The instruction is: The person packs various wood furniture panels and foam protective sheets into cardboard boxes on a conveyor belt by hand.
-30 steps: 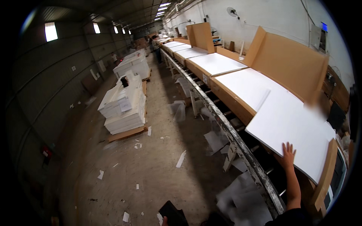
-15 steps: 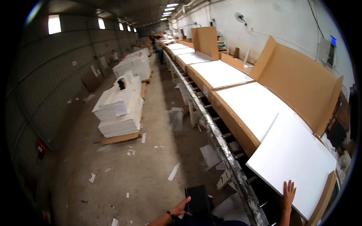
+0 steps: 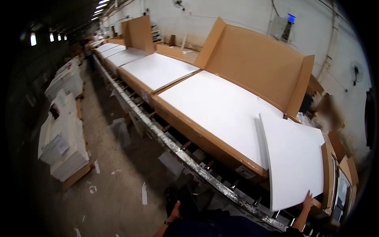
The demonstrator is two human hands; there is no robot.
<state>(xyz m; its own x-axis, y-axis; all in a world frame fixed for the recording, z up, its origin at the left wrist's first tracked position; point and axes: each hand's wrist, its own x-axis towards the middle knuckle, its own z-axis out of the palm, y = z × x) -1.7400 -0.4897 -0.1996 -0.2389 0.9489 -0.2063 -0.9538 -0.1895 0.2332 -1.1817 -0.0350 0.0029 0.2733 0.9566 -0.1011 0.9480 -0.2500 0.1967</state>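
A large white panel (image 3: 294, 158) lies aslant, its far edge overlapping the white sheet (image 3: 217, 106) in a long open carton (image 3: 197, 130). At the panel's near right corner is my right hand (image 3: 307, 202), a finger stretched over the top face and the others bent at the edge. The underside of that grip is hidden. Low in the middle, my left hand (image 3: 173, 213) has its thumb up against a dark, blurred thing (image 3: 185, 201). Its other fingers are mostly hidden, and the dark thing's kind does not show.
A roller conveyor with a worn metal rail (image 3: 177, 152) carries a row of cartons into the distance. A tall cardboard flap (image 3: 256, 63) stands up behind the carton. Stacked white boards (image 3: 65, 146) stand left on the floor, with paper scraps about. More cardboard (image 3: 349, 170) is at right.
My view has turned right, shifting the cartons leftward. The white panel now sits at a different angle to the carton. My right hand is at its corner, its fingers less spread.
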